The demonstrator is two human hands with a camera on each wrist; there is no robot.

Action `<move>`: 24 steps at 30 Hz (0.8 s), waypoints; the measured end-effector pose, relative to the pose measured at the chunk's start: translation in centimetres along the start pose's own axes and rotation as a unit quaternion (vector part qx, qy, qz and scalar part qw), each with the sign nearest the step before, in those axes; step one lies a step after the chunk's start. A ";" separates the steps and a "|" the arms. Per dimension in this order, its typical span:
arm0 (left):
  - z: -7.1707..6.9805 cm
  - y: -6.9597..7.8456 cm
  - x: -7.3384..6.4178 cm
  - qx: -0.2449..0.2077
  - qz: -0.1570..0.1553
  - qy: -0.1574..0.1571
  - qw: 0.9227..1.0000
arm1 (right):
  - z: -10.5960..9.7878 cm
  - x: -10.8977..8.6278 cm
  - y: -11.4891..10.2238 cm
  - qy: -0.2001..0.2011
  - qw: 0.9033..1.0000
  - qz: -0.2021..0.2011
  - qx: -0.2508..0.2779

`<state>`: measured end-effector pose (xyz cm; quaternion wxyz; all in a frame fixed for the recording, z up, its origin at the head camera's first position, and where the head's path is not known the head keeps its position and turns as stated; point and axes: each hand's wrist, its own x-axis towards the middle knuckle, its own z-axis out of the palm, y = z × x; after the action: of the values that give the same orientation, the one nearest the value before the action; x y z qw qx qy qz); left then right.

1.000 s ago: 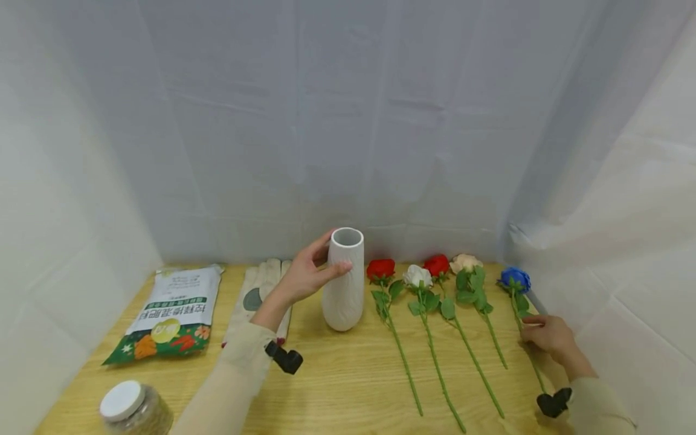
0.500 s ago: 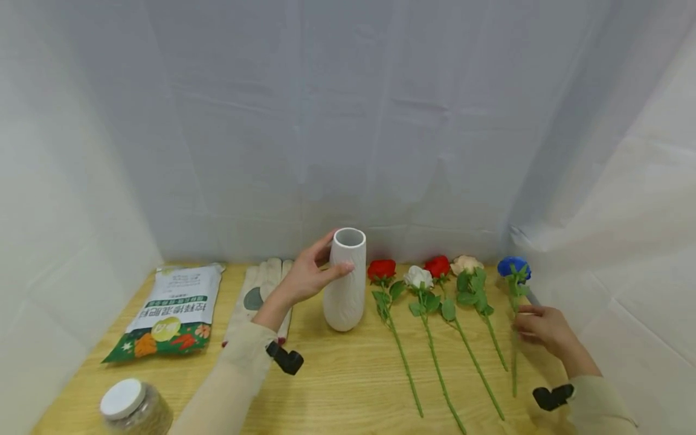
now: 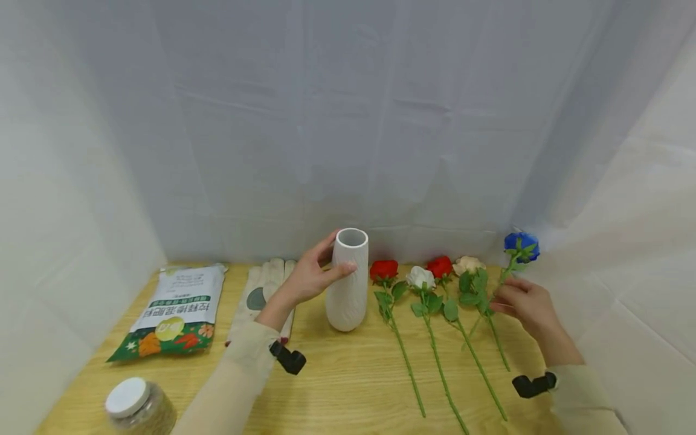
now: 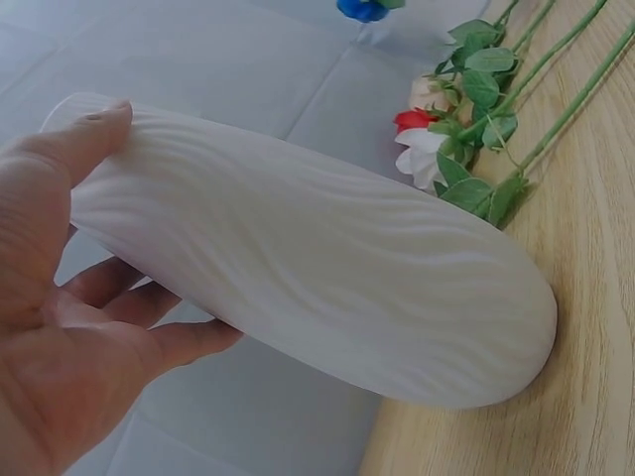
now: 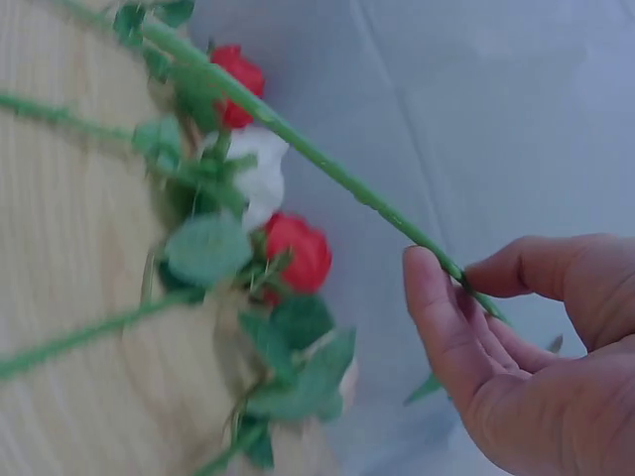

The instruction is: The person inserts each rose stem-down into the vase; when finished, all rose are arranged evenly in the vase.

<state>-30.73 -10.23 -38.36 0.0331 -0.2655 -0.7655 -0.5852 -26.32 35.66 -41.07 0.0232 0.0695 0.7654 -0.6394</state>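
Left wrist: blue rose [image 4: 361,10] cropped

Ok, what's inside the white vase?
The head view shows only grey inner wall through the mouth of the white vase; nothing sticks up past its rim. The near side hides the bottom, so anything lying low is unseen.

The vase [image 3: 350,299] is flanked on the table [image 3: 337,380] by gloves [image 3: 251,311] at left and four flowers [image 3: 420,278] at right. Farthest left, a bag [image 3: 175,308] is set behind a jar [image 3: 145,415]; farthest right, a fifth flower [image 3: 521,246] is held in the right hand [image 3: 528,305].
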 end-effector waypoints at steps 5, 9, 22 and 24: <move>-0.1 0.0 0.1 0.001 -0.005 0.000 1.000 | 1.9 -0.1 -1.9 0.007 0.998 -0.012 0.064; -0.1 0.0 0.1 0.004 -0.008 0.002 1.000 | 3.4 -0.1 -3.6 0.009 0.994 -0.026 0.109; -0.1 0.0 0.1 0.017 -0.004 0.000 1.000 | 8.1 -0.4 -8.1 0.016 0.968 -0.085 0.236; -0.1 0.0 0.1 0.015 -0.003 0.000 1.000 | 8.9 -0.4 -8.8 0.015 0.964 -0.103 0.246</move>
<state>-30.79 -10.28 -38.26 0.0353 -0.2630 -0.7751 -0.5734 -27.60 25.36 -34.05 -0.0725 0.0037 0.5879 -0.8057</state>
